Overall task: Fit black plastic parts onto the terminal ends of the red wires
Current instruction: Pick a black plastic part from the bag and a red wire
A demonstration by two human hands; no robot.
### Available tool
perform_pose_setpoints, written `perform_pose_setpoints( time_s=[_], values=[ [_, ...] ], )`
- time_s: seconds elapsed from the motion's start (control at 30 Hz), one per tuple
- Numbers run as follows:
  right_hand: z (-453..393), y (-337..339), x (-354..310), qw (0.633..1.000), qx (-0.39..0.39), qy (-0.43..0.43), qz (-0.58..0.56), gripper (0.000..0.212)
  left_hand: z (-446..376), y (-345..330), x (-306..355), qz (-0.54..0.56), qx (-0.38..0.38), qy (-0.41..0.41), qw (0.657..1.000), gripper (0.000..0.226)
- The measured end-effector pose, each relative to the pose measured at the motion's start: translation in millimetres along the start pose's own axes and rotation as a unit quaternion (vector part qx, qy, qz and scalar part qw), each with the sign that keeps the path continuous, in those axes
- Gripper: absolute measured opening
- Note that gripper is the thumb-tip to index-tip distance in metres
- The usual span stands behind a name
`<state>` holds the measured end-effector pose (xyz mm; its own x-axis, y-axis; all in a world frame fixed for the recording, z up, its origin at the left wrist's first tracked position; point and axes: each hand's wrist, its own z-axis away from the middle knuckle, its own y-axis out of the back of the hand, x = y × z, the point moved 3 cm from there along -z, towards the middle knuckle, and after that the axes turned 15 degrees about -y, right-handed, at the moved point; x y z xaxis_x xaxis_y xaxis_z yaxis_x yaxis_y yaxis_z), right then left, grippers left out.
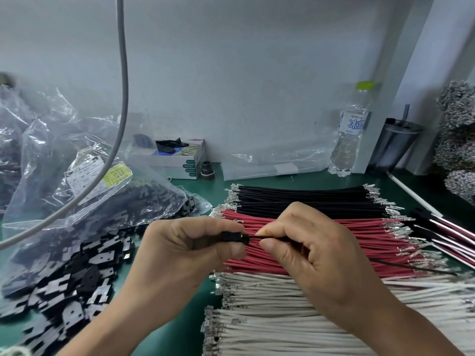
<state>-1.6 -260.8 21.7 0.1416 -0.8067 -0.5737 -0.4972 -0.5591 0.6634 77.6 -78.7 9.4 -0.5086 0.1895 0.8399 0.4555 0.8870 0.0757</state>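
Black plastic part (pixel 235 237) held mid-frame above the wire stacks, pinched in the left hand (pixel 187 250), fingers curled round it. A thin black wire (pixel 267 237) runs from the part's right end into the right hand (pixel 316 250), whose thumb and forefinger pinch it; its far end trails off right over the stacks. Red wires (pixel 359 242) lie in a flat row on the green tabletop (pixel 195 188) directly under both hands, metal terminals at either end. Black wires (pixel 303 199) stacked behind them, white wires (pixel 308 317) in front, nearest the camera. Loose black plastic parts (pixel 66 283) piled on the left, spilling from a clear plastic bag (pixel 77 155). Small cardboard box (pixel 180 160) at the back wall, water bottle (pixel 349 140) and dark tumbler (pixel 395 145) back right. Grey cable (pixel 124 86) hangs across the left.
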Motion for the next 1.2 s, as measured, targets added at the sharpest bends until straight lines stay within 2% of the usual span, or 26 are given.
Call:
perform_pose_setpoints(
  time_s=[0.2,0.37,0.47,0.57,0.63,0.7,0.73,0.83,0.97,1.07,1.2],
  values=[
    [0,-8,-5,0.997,0.051,0.035,0.052,0.025,2,0,-3,-0.007,0.015,0.015,1.0,0.025],
    [-2,-14,-9,0.992,0.06,0.072,0.082,0.024,2,0,-3,-0.004,0.023,0.012,1.0,0.026],
    [-7,-6,-8,0.979,0.123,0.083,0.14,0.018,-1,-5,-2,-0.007,0.028,0.0,1.0,0.023],
    [-4,5,-8,0.971,0.169,0.091,0.141,0.012,-5,-3,-5,-0.015,0.082,0.006,0.997,0.019],
    [1,-3,-7,0.979,0.108,0.089,0.147,0.007,-5,2,-7,-0.002,0.122,0.029,0.992,0.019],
    [2,-17,-3,0.984,0.019,0.042,0.172,0.008,-5,6,-8,0.016,0.146,0.046,0.988,0.019],
    [0,-22,-1,0.984,0.002,0.013,0.175,0.012,-5,8,-8,0.02,0.151,0.049,0.987,0.02],
    [-8,-22,6,0.987,0.032,-0.028,0.156,0.013,-7,11,-9,0.029,0.152,0.055,0.986,0.022],
    [-24,-29,10,0.981,0.009,-0.052,0.186,0.023,-7,12,-13,0.044,0.157,0.073,0.984,0.024],
    [-32,-29,9,0.982,-0.015,-0.064,0.175,0.011,-8,13,-15,0.052,0.161,0.082,0.982,0.026],
    [-36,-19,6,0.985,-0.028,-0.065,0.159,0.006,-7,16,-17,0.061,0.169,0.086,0.98,0.033]
  ],
)
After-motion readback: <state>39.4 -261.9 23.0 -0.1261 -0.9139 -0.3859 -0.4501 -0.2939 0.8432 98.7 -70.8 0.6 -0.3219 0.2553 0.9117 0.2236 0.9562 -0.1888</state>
